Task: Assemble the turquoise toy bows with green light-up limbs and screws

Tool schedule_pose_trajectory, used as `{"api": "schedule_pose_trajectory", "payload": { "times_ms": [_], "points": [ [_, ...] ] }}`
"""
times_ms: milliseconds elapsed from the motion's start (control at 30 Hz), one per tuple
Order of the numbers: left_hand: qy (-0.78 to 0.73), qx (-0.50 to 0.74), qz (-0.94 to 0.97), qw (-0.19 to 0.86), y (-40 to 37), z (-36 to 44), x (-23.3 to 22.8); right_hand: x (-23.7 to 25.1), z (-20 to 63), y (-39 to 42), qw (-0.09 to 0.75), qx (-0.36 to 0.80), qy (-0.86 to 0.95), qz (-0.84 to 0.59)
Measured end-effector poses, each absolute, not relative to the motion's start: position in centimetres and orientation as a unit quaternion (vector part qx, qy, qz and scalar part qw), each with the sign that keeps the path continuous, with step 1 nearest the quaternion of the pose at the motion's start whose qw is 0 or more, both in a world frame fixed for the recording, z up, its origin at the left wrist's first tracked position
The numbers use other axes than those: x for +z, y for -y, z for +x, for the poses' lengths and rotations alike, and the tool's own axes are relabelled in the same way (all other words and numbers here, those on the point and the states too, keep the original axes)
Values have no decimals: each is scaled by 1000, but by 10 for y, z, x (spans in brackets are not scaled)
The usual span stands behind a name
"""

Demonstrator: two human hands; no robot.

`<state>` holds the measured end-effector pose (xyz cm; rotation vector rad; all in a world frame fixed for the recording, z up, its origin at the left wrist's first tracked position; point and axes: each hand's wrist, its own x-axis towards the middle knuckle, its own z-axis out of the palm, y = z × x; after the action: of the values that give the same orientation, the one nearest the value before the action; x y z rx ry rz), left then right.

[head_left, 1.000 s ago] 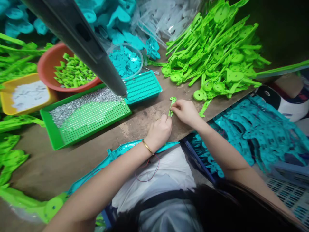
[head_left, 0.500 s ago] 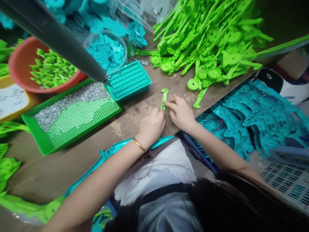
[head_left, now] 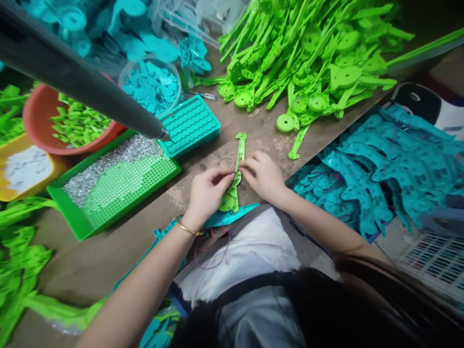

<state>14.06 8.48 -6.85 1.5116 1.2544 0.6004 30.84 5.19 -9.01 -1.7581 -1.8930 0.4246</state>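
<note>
A long bright green plastic part (head_left: pixel 232 200) lies on the worktable in front of me, its narrow end pointing away. My left hand (head_left: pixel 206 195) pinches its slim middle section between thumb and forefinger. From the other side, my right hand (head_left: pixel 264 178) closes its fingertips on the same section, close to the left fingertips. Anything small between the fingers is hidden. Below the green part, a long teal plastic part (head_left: pixel 239 214) lies along the table's near edge, with thin red wires (head_left: pixel 210 266) looping over my lap.
A grey rod-shaped tool with a thin tip (head_left: pixel 145 121) hangs at upper left. Beneath it are a green tray of small metal pieces (head_left: pixel 87 231), a teal tray (head_left: pixel 194 123), and a red bowl (head_left: pixel 34 113). Green parts (head_left: pixel 311 63) are heaped behind; teal parts (head_left: pixel 406 159) lie right.
My left hand has shifted left and opened from a curled grip into a pinch, uncovering the green part's wide lower end. The right fingertips have moved in against its middle.
</note>
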Motion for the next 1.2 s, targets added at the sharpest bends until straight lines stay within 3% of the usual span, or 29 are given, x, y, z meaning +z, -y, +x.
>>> {"api": "schedule_pose_trajectory", "payload": {
  "times_ms": [167,367,967,1200],
  "points": [
    [-477,241,710,458,-85,148,-67,-85,316,-49,254,192,718,-619],
    [-483,192,772,366,-84,150,-64,-71,318,-38,359,313,687,-549],
    [-492,209,796,284,-77,149,-56,-81,307,-40,412,260,668,-562],
    [-498,169,805,274,-71,148,-64,-89,305,-41,359,277,665,-594]
  ]
}}
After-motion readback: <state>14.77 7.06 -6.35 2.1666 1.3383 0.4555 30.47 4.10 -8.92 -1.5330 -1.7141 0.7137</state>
